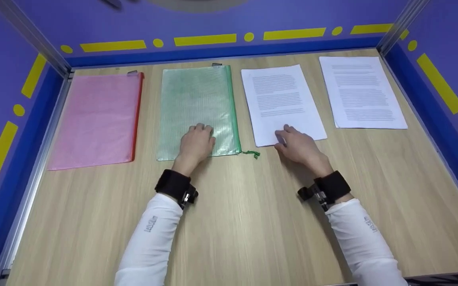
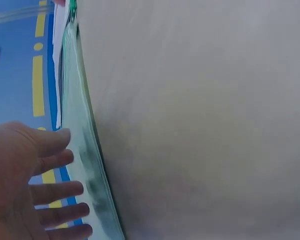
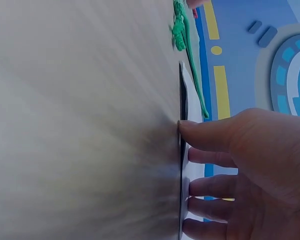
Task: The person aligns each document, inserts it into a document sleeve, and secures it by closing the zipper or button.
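Note:
My left hand [image 1: 197,143] is over the lower part of a green mesh zip folder [image 1: 195,99], its fingers spread and loosely bent. In the left wrist view, its fingertips [image 2: 76,188] are at the folder's surface; whether they press on it I cannot tell. My right hand [image 1: 298,147] is at the lower edge of a stack of printed sheets [image 1: 278,99]. The right wrist view has the thumb [image 3: 200,134] touching the stack's near edge, while the other fingers rest on the top sheet. A green cord pull [image 1: 251,153] hangs off the folder's corner.
A pink zip folder [image 1: 96,119] with a red zip edge lies at the far left. At the right lies a second stack of printed sheets [image 1: 364,93]. Blue-purple walls [image 1: 229,24] with yellow marks enclose the wooden table [image 1: 233,230] at the back and sides.

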{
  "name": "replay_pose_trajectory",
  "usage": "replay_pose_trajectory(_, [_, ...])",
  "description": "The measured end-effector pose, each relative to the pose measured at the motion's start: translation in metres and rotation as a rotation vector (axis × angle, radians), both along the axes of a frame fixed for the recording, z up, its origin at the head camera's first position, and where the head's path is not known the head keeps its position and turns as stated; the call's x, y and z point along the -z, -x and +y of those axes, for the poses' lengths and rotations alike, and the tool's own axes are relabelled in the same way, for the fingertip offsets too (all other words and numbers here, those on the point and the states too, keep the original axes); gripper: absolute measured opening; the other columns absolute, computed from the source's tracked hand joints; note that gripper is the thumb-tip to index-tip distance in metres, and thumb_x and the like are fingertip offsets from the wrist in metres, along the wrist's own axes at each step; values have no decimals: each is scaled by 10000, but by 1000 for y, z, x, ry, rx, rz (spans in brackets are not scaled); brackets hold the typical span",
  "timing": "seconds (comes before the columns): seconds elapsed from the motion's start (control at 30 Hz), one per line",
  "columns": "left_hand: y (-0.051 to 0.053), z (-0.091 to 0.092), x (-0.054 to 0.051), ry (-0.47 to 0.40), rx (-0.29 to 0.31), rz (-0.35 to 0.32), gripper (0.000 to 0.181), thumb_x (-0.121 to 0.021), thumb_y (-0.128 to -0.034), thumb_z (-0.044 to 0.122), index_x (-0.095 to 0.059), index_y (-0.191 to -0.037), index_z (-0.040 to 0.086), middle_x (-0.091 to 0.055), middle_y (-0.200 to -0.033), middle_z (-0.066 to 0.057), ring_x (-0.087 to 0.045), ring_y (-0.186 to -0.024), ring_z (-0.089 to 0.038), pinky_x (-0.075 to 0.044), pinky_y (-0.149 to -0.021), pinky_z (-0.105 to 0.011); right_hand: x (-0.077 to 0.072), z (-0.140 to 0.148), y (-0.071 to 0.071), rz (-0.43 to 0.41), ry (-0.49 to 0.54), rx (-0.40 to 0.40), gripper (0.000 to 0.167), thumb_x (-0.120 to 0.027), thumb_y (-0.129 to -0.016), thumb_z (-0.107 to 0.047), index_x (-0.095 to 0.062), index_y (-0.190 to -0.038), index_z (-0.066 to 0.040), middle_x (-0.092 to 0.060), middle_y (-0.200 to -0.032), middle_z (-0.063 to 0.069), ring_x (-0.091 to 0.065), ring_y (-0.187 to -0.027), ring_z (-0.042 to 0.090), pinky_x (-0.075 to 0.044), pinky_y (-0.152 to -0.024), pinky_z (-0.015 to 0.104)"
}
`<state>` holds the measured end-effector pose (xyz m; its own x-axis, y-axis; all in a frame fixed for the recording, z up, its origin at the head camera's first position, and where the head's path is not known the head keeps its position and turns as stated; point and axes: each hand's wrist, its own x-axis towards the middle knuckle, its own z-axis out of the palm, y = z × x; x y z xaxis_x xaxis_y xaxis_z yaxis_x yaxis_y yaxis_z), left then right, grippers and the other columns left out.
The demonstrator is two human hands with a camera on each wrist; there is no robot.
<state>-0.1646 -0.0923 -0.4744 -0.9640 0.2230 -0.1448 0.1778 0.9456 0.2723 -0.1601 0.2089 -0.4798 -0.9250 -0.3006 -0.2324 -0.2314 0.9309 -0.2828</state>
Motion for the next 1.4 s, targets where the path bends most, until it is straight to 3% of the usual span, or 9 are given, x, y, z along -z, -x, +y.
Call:
replay_pose_trajectory(0.27, [0, 45, -2, -49, 230, 100, 358, -510, -1033, 251, -589, -1354, 113, -546, -1442, -142, -513, -1337, -332, -518, -1019, -469, -2, 1, 2, 15, 10, 9, 444, -545, -1004, -260, -556, -1387, -36, -452, -1496, 277, -432, -1402, 435, -374, -1136, 579])
replay_pose_trajectory(0.6, [-3, 93, 5, -27, 387, 141, 354, -448, -1046, 215, -586, -1359, 125, -562, -1425, -114, -537, -1320, -286, -504, -1050, -419, 1, 1, 5, 121, 11, 0, 374, -571, -986, -249, -647, -1288, -42, -581, -1378, 263, -576, -1264, 432, -482, -1025, 567])
replay_pose_trajectory(0.87, [-5, 104, 13, 55, 418, 81, 356, -458, -1040, 222, -582, -1367, 161, -528, -1460, -119, -495, -1365, -297, -469, -1088, -439, 2, 2, 6, 161, 24, 15, 347, -578, -978, -249, -680, -1243, -48, -615, -1341, 251, -607, -1217, 435, -510, -976, 570])
replay_pose_trajectory(1.13, [-8, 99, 12, 51, 416, 52, 365, -472, -1028, 208, -585, -1373, 164, -501, -1494, -123, -460, -1406, -287, -421, -1142, -434, -3, 4, 7, 103, 62, 2, 336, -532, -1005, -238, -677, -1245, -53, -622, -1342, 229, -593, -1248, 413, -484, -1020, 561])
replay_pose_trajectory(1.27, [-9, 101, 12, 53, 409, 45, 354, -472, -1026, 203, -596, -1354, 159, -504, -1490, -123, -459, -1405, -281, -424, -1136, -447, -6, 12, 14, 55, 210, 70, 359, -526, -1016, -259, -659, -1272, -46, -642, -1323, 207, -600, -1237, 397, -468, -1037, 544])
replay_pose_trajectory(1.4, [-9, 104, 11, 66, 394, 39, 331, -470, -1020, 183, -616, -1314, 140, -535, -1453, -118, -496, -1357, -270, -461, -1090, -454, -9, 28, 25, 45, 397, 184, 403, -517, -1026, -249, -591, -1346, -16, -580, -1391, 238, -518, -1331, 403, -398, -1119, 528])
